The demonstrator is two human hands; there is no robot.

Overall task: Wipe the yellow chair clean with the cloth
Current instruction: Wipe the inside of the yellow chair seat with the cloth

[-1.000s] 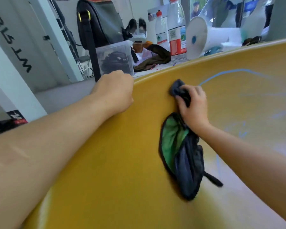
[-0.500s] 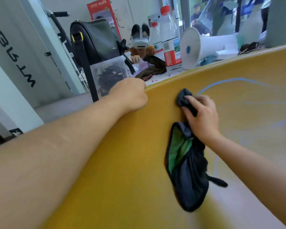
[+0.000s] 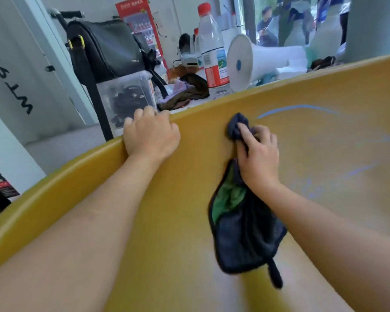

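Wiping the chair, blue marks not yet gone.

Head view: your right hand (image 3: 258,157) has its grip closed on a bunched corner of the dark cloth (image 3: 242,235), pressing it onto the yellow chair (image 3: 167,221) just left of a blue curved line (image 3: 297,108); the rest of the cloth hangs loose below your wrist, green side showing. Your left hand (image 3: 151,135) has its grip curled over the chair's top edge, likely to steady it while you scrub. More faint blue smears (image 3: 360,170) lie to the right, so I'd judge plenty left. A water bottle (image 3: 213,52) and a megaphone (image 3: 257,61) stand on the table behind.
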